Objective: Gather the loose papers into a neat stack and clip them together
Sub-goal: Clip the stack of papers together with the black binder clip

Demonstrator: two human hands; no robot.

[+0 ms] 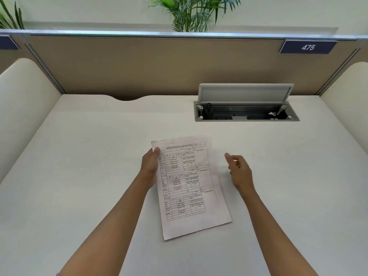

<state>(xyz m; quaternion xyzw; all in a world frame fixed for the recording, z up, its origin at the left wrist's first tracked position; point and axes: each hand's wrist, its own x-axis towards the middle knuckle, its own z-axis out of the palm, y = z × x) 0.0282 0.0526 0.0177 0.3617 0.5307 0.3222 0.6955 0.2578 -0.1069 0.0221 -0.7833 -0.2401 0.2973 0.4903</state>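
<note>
While my left hand (149, 166) holds the papers (189, 188) by their left edge near the top corner, with the thumb lying on the printed side and the other fingers hidden behind the sheets, the stack sits at the centre of the white tabletop (79, 156). Its top sheet shows printed tables in three blocks. The stack is turned a little, so the upper edge points toward 11 o'clock and the lower right corner toward 5 o'clock. I cannot tell if the lower part rests on the tabletop or is lifted a bit. The edges look nearly even, only a thin line of another sheet shows along the right side and the top.

My right hand (240, 170) is at 3 o'clock from the papers, just beside their right edge and not touching them. Its fingers are loosely curled, the forefinger a bit forward toward the papers. Something small and dark shows under this hand, but I cannot tell if the fingers hold it.

At 1 o'clock from the papers, well apart, the cable box (246, 113) in the tabletop has its lid (245, 93) standing up. At 12 o'clock stands the brown partition (139, 66), with a plate reading 475 (308, 47) toward 2 o'clock and a green plant (193, 12) behind it.
</note>
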